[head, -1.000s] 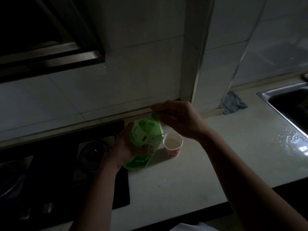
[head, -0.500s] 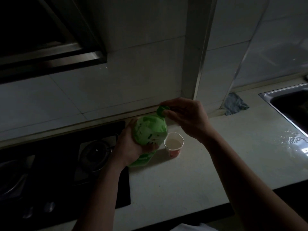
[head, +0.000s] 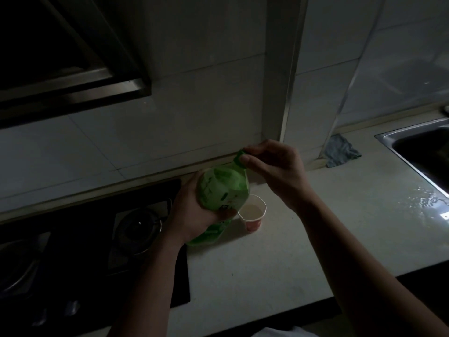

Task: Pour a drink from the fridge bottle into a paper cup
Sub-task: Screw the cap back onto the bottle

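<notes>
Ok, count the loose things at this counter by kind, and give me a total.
Green bottle: 1
Paper cup: 1
Blue-grey cloth: 1
Total: 3

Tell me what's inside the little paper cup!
The paper cup holds something pale and flat, likely drink. The green bottle in the left hand hides part of its left rim; its bottom cannot be seen.

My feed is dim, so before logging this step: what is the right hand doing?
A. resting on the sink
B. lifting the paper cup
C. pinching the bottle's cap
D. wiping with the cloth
C: the right hand pinches the green cap atop the bottle, which the left hand grips; the paper cup stands unheld on the counter.
</notes>
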`<state>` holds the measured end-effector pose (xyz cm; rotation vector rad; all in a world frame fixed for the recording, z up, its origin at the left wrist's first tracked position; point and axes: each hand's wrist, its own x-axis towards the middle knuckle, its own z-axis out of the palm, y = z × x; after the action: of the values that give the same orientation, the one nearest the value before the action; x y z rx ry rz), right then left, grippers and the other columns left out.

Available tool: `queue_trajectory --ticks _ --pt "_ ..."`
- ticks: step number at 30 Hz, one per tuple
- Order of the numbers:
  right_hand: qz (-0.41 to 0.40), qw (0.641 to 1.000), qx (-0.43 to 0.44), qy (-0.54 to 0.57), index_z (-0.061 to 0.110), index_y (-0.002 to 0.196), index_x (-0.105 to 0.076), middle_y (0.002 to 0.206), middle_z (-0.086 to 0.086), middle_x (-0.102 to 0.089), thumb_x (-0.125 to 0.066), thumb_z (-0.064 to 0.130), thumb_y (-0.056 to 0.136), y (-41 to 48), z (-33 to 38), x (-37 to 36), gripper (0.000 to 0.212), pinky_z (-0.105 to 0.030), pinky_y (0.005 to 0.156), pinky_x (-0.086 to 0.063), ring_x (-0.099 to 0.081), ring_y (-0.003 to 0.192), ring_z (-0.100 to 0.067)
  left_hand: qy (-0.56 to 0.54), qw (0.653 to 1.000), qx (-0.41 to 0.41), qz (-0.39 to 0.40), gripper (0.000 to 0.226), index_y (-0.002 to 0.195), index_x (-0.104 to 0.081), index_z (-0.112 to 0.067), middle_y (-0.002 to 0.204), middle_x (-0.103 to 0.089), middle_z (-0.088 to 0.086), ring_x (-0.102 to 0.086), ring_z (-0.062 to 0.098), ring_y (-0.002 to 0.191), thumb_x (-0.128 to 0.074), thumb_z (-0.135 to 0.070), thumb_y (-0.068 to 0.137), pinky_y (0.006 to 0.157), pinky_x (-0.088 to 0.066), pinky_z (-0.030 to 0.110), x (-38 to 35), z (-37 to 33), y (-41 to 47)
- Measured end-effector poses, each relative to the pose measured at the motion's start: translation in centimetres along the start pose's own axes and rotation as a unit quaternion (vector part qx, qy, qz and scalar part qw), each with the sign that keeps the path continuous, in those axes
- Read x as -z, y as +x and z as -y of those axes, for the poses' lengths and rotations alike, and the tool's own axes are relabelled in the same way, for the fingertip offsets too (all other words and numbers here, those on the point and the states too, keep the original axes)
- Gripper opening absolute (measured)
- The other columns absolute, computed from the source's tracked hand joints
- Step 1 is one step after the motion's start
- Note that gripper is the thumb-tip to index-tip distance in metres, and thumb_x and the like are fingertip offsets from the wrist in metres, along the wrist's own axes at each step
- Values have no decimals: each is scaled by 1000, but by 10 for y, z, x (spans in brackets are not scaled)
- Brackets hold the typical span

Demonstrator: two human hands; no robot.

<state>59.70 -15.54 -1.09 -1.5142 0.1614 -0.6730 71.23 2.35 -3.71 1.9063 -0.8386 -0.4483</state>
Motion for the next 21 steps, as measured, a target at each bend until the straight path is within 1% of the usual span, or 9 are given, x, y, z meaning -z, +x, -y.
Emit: queue_trajectory --ticks 2,4,6,10,14,16,18,19,21 --pt "12 1000 2 25 3 99 -67 105 -15 -72 -67 9 83 -1 -1 3 17 -33 87 -56 -70 100 -27 -6 1000 5 -1 91 120 -57 -40 114 -68 -17 -65 4 106 -94 -51 37 90 -57 41 -1 -1 -1" --pt "45 999 10 27 -1 102 -64 110 -18 -70 -61 0 87 0 -2 8 16 -30 87 -55 -69 103 -27 -16 1000 17 6 91 119 -57 -41 116 -68 -15 -65 8 107 -94 -52 36 90 -56 45 -1 -2 -2" --pt "73 996 11 42 -1 102 -63 114 -20 -68 -57 -4 89 0 -1 14 14 -31 89 -55 -67 106 -29 -32 999 30 23 88 118 -59 -40 115 -69 -11 -66 11 106 -96 -46 38 89 -57 48 1 -5 -3" --pt "112 991 25 71 1 103 -61 123 -25 -62 -54 -2 90 0 2 20 15 -44 99 -50 -61 116 -36 -58 995 43 71 82 117 -63 -31 112 -72 -5 -68 15 104 -99 -29 43 87 -57 51 4 -15 -5" --pt "144 981 17 130 -2 107 -57 130 -28 -55 -52 -1 90 1 4 23 18 -46 102 -47 -55 121 -38 -83 988 40 120 76 120 -63 -20 112 -72 4 -69 24 105 -93 -26 50 85 -57 55 8 -22 -5" --pt "162 973 4 167 -1 107 -55 132 -27 -54 -50 -1 90 1 7 23 18 -44 102 -47 -54 123 -38 -89 984 40 152 71 121 -64 -19 112 -73 5 -70 25 105 -91 -23 55 85 -57 55 10 -24 -6" --pt "158 971 -10 178 1 106 -56 132 -25 -55 -50 1 90 1 9 23 17 -41 101 -49 -55 122 -37 -95 981 47 164 68 120 -64 -21 112 -73 3 -70 24 105 -90 -25 57 86 -56 54 8 -25 -6" --pt "145 975 -15 168 3 104 -58 130 -23 -57 -54 5 90 2 10 24 15 -41 99 -50 -56 121 -36 -95 981 48 160 69 120 -64 -22 112 -73 2 -70 23 105 -91 -26 56 86 -56 54 5 -27 -5" --pt "96 987 -13 128 5 96 -61 116 -17 -65 -65 17 84 3 12 24 18 -36 92 -54 -63 110 -30 -80 987 39 136 73 120 -64 -25 111 -73 -1 -70 20 105 -95 -24 53 85 -57 52 -3 -29 -2"
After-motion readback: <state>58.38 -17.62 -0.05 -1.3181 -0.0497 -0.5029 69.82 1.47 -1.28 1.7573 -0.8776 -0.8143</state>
